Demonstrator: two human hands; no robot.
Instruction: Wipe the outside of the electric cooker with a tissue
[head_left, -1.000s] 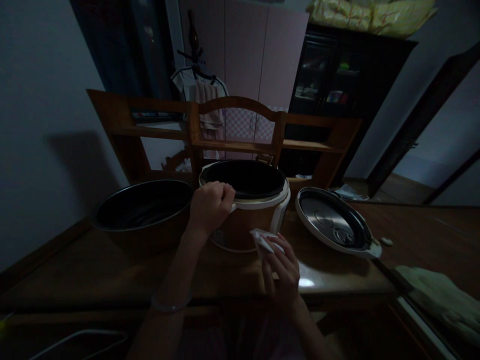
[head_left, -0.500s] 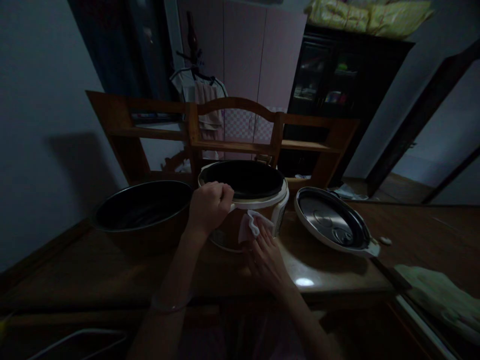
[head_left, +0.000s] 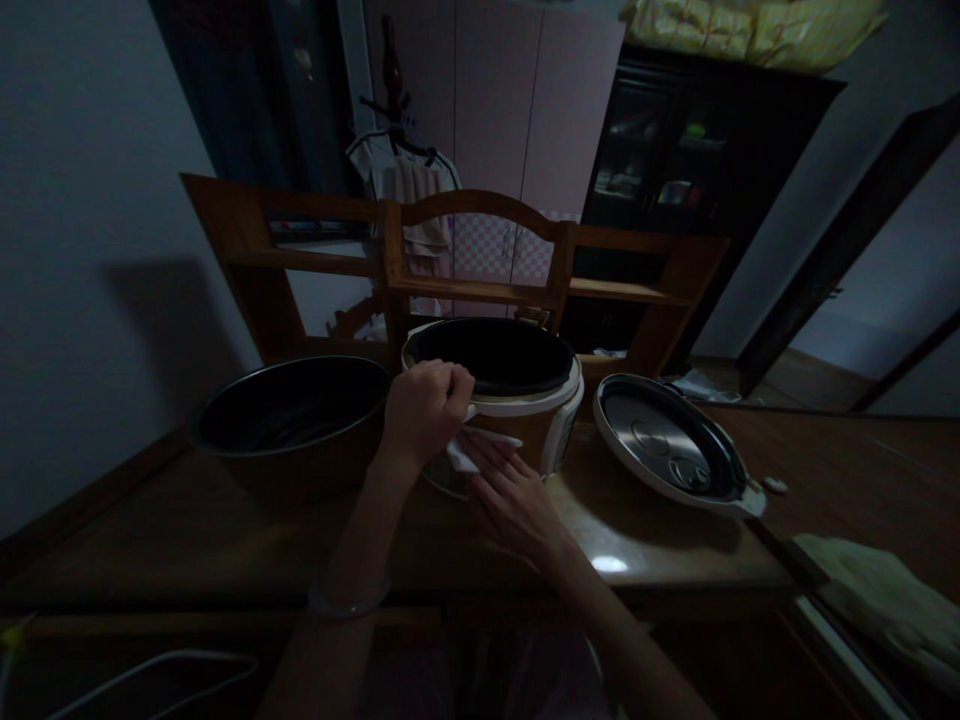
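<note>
The rice cooker [head_left: 535,442] is standing upright on the wooden table [head_left: 300,565], roughly in the middle, its top open and showing a black interior inside a pale rim. A white cloth [head_left: 463,458] is lying against the front of its wall, and the right hand [head_left: 517,505] is pressing it there with fingers stretched out along it; the thumb is lying out of view, so I cannot tell whether the hand is also pinching the cloth. The left hand [head_left: 424,412] is gripping the front left of the rim in a tight fist, while a bracelet [head_left: 349,600] is circling that wrist. To the left, just beside the rice cooker, a wide dark pot [head_left: 296,448] is sitting mouth up; to the right, a little apart, a lid [head_left: 652,425] is resting with its shiny inner side showing. Behind them a wooden rack [head_left: 480,203] is running along the back, and beyond it clothes [head_left: 409,185] are hanging before a pink wardrobe [head_left: 495,100], with yellow packages [head_left: 810,35] lying on top of a black cabinet [head_left: 757,140]
</note>
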